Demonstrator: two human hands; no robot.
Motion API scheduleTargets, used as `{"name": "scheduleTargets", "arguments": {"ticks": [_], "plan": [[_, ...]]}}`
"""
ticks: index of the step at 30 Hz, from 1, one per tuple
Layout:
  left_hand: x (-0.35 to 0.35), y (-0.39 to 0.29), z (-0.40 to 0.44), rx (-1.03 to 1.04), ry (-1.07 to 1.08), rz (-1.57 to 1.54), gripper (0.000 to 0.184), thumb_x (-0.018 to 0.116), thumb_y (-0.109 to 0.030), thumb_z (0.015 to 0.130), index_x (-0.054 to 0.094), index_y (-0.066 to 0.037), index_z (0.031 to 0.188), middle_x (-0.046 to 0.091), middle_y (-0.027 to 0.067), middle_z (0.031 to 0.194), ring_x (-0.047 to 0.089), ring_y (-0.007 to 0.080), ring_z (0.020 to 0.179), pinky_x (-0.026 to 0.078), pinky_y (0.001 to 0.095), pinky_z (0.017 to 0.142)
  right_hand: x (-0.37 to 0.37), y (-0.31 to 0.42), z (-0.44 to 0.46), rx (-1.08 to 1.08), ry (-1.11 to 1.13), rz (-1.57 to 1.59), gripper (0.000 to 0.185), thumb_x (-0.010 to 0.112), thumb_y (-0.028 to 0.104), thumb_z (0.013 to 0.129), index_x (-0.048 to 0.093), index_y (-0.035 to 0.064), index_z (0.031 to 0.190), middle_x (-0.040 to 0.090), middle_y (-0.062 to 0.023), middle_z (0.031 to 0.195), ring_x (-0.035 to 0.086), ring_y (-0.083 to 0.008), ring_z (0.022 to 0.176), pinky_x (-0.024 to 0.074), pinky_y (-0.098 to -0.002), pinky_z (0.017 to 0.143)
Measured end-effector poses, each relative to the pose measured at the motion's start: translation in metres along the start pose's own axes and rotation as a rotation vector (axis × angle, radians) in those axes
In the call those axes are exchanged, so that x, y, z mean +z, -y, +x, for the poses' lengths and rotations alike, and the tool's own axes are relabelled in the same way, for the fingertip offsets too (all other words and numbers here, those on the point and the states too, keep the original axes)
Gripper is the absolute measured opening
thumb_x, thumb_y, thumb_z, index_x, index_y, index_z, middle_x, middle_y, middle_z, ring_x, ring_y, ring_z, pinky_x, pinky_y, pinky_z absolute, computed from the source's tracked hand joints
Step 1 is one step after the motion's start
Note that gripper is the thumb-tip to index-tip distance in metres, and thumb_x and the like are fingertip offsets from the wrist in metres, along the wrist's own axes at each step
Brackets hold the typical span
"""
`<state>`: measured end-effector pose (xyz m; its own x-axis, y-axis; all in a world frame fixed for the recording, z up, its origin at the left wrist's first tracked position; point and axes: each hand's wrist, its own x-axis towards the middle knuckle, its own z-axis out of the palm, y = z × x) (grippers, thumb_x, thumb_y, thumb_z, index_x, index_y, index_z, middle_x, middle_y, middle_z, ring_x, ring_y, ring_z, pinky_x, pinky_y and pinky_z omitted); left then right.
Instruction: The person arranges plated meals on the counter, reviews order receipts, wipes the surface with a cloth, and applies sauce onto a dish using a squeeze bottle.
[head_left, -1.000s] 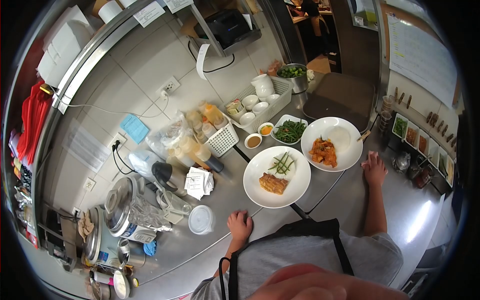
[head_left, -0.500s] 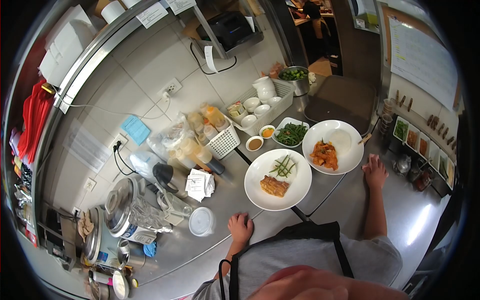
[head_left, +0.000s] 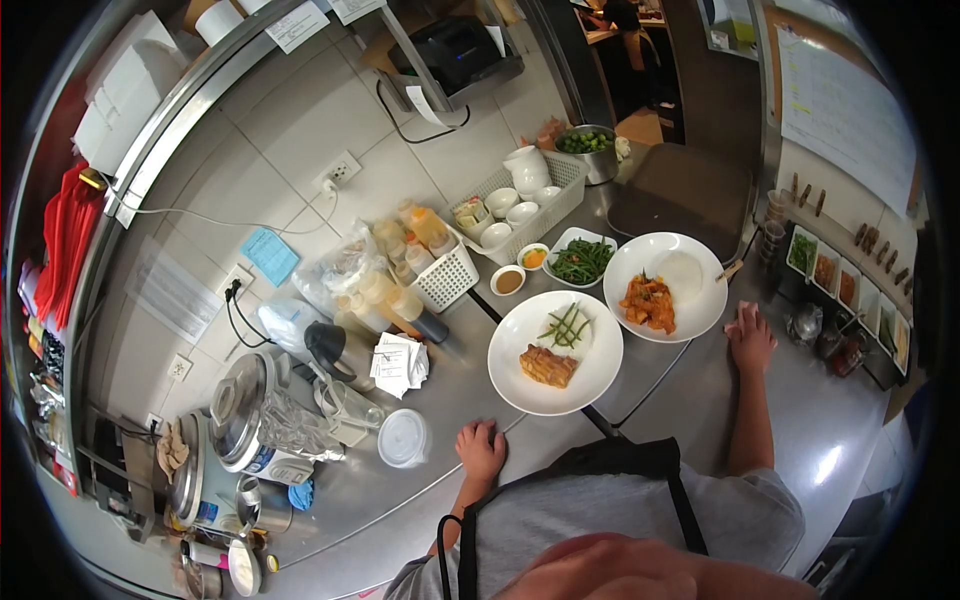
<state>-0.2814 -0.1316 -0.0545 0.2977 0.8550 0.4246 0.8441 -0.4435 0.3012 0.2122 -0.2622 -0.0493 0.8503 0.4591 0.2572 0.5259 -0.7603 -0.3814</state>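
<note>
My left hand rests on the steel counter's front edge, fingers loosely bent and slightly apart, holding nothing. My right hand lies on the counter at the right, its fingers over what looks like a small pale pink cloth. Between my hands, a white plate bears a browned piece of meat or fish and crossed green beans over something white. Beside it, a second white plate carries an orange saucy dish and a white mound, probably rice. Neither hand touches a plate.
Behind the plates stand a dish of green beans, two small sauce bowls and a basket of white bowls. Squeeze bottles, papers and a lidded tub are left; garnish containers are right. A person stands beyond the doorway.
The view has shifted slightly, so the plates sit a little higher in it. Both hands stay in place on the counter; nothing is picked up or let go.
</note>
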Motion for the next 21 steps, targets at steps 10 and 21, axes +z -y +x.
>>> {"name": "scheduleTargets", "arguments": {"ticks": [10, 21], "plan": [[0.0021, 0.0007, -0.0009, -0.009, 0.002, 0.001, 0.029, 0.06, -0.021, 0.068, 0.057, -0.013, 0.095, 0.049, 0.0104, 0.101, 0.045, 0.0286, 0.096, 0.034, 0.0408, 0.081, 0.008, -0.0072, 0.0005, -0.054, -0.061, -0.002, 0.048, 0.056, 0.024, 0.071, 0.046, 0.0206, 0.117, 0.044, -0.0065, 0.121, 0.042, -0.0247, 0.111, 0.0318, -0.0439, 0.09], [-0.0003, -0.0009, -0.0004, -0.032, 0.045, -0.022, 0.029, 0.059, -0.02, 0.068, 0.056, -0.011, 0.096, 0.048, 0.0127, 0.102, 0.043, 0.0306, 0.097, 0.033, 0.0425, 0.082, 0.0074, -0.0056, 0.0, -0.059, -0.076, -0.008, 0.047, 0.057, 0.025, 0.071, 0.046, 0.0223, 0.117, 0.044, -0.0063, 0.122, 0.041, -0.0248, 0.112, 0.0308, -0.0447, 0.091]]}}
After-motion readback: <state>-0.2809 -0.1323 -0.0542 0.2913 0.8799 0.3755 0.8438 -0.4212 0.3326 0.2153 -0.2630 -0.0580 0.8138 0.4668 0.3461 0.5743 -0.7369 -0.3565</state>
